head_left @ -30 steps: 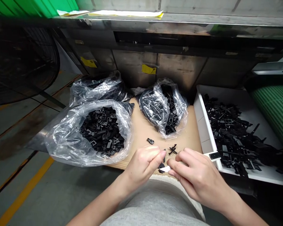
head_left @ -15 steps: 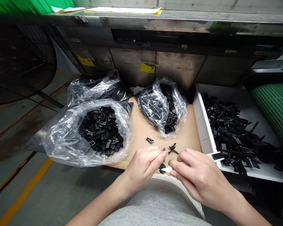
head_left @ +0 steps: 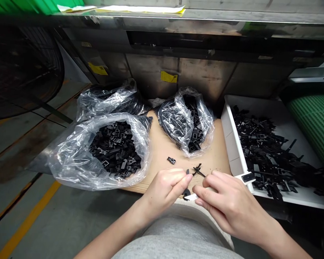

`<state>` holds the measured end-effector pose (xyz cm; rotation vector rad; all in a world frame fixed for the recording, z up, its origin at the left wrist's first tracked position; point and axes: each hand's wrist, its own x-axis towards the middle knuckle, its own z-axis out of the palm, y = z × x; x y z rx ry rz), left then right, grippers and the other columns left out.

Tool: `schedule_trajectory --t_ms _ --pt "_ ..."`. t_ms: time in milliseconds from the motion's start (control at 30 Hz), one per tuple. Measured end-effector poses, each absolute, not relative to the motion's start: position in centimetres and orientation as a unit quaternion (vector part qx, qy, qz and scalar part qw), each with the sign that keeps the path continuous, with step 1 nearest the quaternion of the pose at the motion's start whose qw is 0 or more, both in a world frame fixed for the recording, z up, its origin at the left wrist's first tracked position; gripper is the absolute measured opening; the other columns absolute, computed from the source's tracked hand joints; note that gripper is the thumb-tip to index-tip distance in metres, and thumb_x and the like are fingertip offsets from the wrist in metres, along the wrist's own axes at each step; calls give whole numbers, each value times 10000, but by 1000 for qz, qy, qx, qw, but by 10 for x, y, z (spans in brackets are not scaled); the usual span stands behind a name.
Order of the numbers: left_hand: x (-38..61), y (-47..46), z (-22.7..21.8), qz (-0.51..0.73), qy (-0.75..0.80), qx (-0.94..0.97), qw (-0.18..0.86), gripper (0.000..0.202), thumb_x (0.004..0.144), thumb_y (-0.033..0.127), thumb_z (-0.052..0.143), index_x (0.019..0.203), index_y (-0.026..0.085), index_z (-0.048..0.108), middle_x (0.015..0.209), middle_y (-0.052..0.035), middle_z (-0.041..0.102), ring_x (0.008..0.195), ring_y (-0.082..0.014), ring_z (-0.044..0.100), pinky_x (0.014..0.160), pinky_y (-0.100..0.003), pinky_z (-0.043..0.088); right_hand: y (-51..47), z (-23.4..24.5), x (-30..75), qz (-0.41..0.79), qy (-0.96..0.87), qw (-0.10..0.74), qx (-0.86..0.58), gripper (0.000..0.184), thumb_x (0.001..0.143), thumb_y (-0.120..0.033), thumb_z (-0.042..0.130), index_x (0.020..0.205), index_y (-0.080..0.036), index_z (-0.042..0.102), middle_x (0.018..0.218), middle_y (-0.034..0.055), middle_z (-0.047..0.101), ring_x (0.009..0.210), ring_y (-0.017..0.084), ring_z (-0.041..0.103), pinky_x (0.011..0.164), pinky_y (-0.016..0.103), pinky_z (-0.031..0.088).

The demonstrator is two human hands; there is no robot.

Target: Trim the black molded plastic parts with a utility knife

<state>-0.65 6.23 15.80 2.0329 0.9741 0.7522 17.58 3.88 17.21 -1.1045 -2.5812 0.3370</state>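
Note:
My left hand (head_left: 164, 189) is closed in a pinch on a small black plastic part (head_left: 186, 191) at the near edge of the wooden board (head_left: 164, 147). My right hand (head_left: 229, 205) is closed round a white-handled tool (head_left: 193, 196) whose tip meets that part. A loose black clip (head_left: 171, 160) and a black sprue piece (head_left: 197, 169) lie on the board just beyond my fingers. A second white tool end with a black piece (head_left: 247, 177) sticks out past my right hand, over the tray rim.
An open clear bag of black parts (head_left: 113, 149) sits at left, a closed bag (head_left: 108, 99) behind it, another bag (head_left: 187, 122) in the middle. A white tray (head_left: 229, 144) full of black sprues stands right. A green belt (head_left: 315, 122), a fan (head_left: 21, 68) and a metal machine front (head_left: 199, 75) surround them.
Both hands stay pinched together at the board's near edge; they shifted only slightly. The camera tilted a little.

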Motion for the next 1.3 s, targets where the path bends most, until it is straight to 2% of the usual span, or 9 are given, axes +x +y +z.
schedule_trajectory --t_ms 300,400,500,633,767,900,1000,1167,1300 --pt "-8 63 159 264 377 774 435 382 896 221 324 551 153 473 539 31 412 511 -102 434 514 -216 330 40 175 180 131 -900 153 -386 182 857 -237 412 862 -182 586 680 22 466 620 148 387 528 281 294" --pt "-10 64 159 278 405 747 448 365 897 213 328 577 157 494 552 30 452 537 -107 459 547 -218 345 37 174 186 189 -879 191 -394 184 851 -256 448 987 -190 553 723 22 472 645 143 429 544 274 343" --pt "-10 65 157 294 416 722 467 348 898 201 337 595 160 504 571 29 485 567 -111 483 577 -217 355 32 167 184 217 -859 231 -402 356 825 -277 509 1163 -188 445 760 24 474 668 140 466 572 274 396" --pt "-6 67 153 322 427 692 486 352 895 226 361 569 166 479 559 40 461 549 -105 456 563 -211 349 26 156 171 193 -869 217 -401 433 814 -272 515 1223 -170 417 733 27 485 649 154 465 547 284 393" --pt "-4 72 151 351 461 669 466 352 895 241 354 586 159 502 583 24 501 582 -116 479 611 -220 365 26 152 165 212 -864 269 -370 223 823 -206 459 992 -172 599 623 10 481 557 134 445 486 265 341" --pt "-6 75 153 372 479 651 456 330 893 263 337 654 150 533 625 2 524 601 -130 490 579 -224 376 29 146 168 313 -771 365 -417 160 819 -174 459 776 -169 613 608 13 518 537 114 492 483 237 383" --pt "-7 75 152 376 481 629 481 345 895 295 332 677 146 553 634 -6 529 576 -124 465 518 -217 358 31 140 166 306 -712 419 -472 129 815 -159 477 755 -173 591 634 17 537 558 122 522 500 235 406" --pt "-4 72 149 388 481 602 506 343 887 330 355 710 142 581 616 -1 506 539 -116 416 510 -222 351 38 141 152 286 -685 470 -478 145 813 -129 479 886 -176 595 727 38 575 624 130 553 547 234 435" --pt "-3 69 150 407 472 604 497 295 880 299 381 736 140 584 652 -5 512 554 -116 437 544 -227 368 43 146 143 334 -675 458 -472 116 821 -180 479 767 -170 582 693 25 558 621 131 529 547 238 415"
